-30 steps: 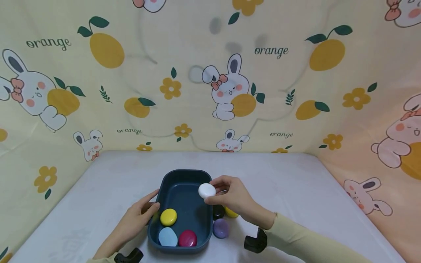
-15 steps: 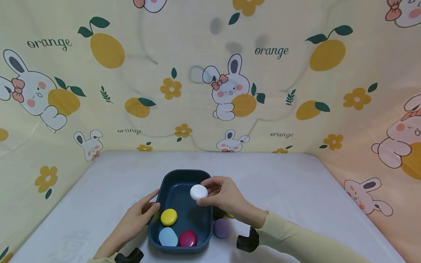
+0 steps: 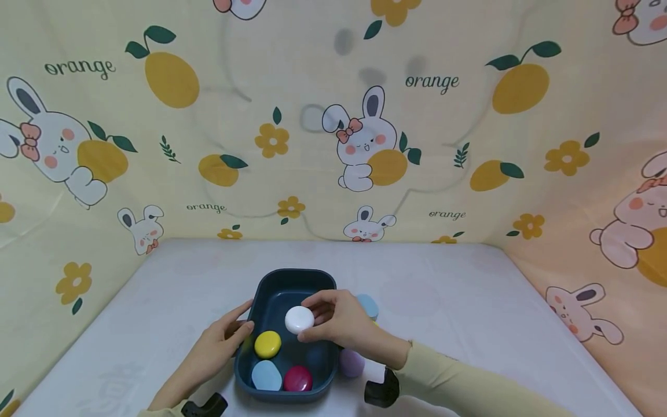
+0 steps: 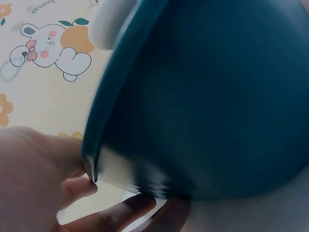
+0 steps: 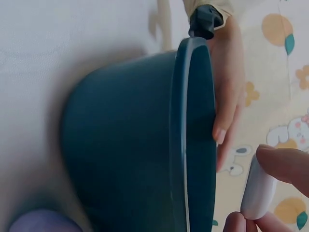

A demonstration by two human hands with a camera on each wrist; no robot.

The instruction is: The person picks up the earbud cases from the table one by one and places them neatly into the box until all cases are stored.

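Observation:
My right hand (image 3: 341,324) pinches a glossy white rounded disc (image 3: 299,319) between thumb and fingers, over the inside of a dark blue oblong bin (image 3: 294,397). Seen edge-on in the right wrist view, the white disc (image 5: 259,191) is apart from the bin, above its rim (image 5: 179,125). My left hand (image 3: 216,344) grips the bin's left side, thumb at the rim and fingers against the outer wall. Inside lie a yellow disc (image 3: 268,344), a light blue disc (image 3: 266,376) and a crimson disc (image 3: 298,379).
Right of the bin, a purple disc (image 3: 352,364) and a light blue disc (image 3: 368,306) lie on the white tabletop (image 3: 443,301). A bit of yellow shows behind my right hand. A patterned cloth (image 3: 312,191) hangs around the back and sides.
My right hand has carried the white disc left and nearer, from the bin's right rim to over its middle. The light blue disc on the right has come into sight. My left hand stays put.

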